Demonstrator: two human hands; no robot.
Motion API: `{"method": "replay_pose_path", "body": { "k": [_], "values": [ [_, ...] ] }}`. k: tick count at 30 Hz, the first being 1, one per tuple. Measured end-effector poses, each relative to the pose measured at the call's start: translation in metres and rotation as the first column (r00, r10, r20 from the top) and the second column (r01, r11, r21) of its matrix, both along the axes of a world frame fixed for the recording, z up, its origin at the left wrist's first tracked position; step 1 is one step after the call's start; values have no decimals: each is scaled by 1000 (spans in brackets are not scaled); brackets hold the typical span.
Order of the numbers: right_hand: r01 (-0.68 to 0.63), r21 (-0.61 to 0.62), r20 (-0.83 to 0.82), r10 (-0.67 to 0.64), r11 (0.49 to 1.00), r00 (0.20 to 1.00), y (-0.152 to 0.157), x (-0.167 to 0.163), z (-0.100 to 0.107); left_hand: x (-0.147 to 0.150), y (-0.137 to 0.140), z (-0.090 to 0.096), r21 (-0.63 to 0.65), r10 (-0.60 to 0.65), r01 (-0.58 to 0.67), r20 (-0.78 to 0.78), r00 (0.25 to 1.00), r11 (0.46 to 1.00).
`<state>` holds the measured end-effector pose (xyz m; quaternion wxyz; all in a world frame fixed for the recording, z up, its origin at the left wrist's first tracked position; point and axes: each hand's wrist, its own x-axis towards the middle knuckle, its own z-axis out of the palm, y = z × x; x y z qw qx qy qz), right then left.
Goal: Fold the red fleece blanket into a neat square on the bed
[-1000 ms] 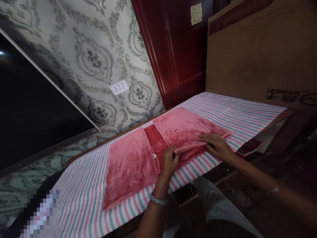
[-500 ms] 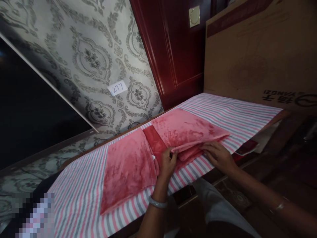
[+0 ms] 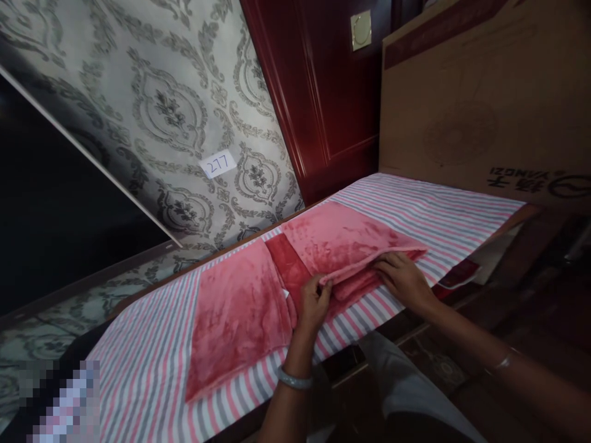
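Observation:
A pink plush cloth (image 3: 240,307) lies folded on a striped tablecloth, its two sides turned inward. Between the folds shows a darker red strip (image 3: 289,261). My left hand (image 3: 316,298) pinches the near inner corner of the right-hand fold between thumb and finger. Farther right along the same near edge, my right hand (image 3: 404,280) has its fingertips on the raised upper layer; some of them are hidden in the fold. Under that lifted edge, more layers of the plush can be seen. A small white tag (image 3: 286,293) sticks out beside the red strip.
The striped tablecloth (image 3: 148,357) covers a long table against a patterned wall. A large cardboard box (image 3: 429,92) stands at the right end. A dark screen (image 3: 69,197) is at the left, and a dark red door panel (image 3: 332,92) is behind.
My right hand has lifted the near edge of the right-hand fold slightly, and the gap under it is wider. My left hand stays at the inner corner.

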<state>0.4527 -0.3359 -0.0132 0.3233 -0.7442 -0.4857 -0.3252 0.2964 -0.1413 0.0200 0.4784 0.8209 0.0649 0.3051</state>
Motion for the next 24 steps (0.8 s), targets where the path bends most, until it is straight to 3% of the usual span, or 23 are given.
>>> {"method": "replay_pose_path", "body": {
  "k": [3,6,10,14,21,24],
  "values": [
    [-26,99,42,22,995,999,-2,-3,-6,0,1,-3,66,10,-12,27,1000,998],
    [-39,106,58,33,994,998,-4,-6,-14,0,2,-5,186,2,-18,85,996,982],
    [-17,103,41,13,995,999,-5,-6,-22,-1,1,-5,434,-35,-40,164,986,900],
    [-12,88,13,11,996,1000,-5,-5,-21,-4,0,-2,587,-69,-29,144,987,809],
    [-68,176,-46,77,982,996,-7,-3,-24,-6,3,-6,661,-28,-113,200,979,742],
    [-59,166,-68,71,984,995,-6,-3,-28,-7,-1,-3,667,-60,-59,154,986,742]
  ]
}}
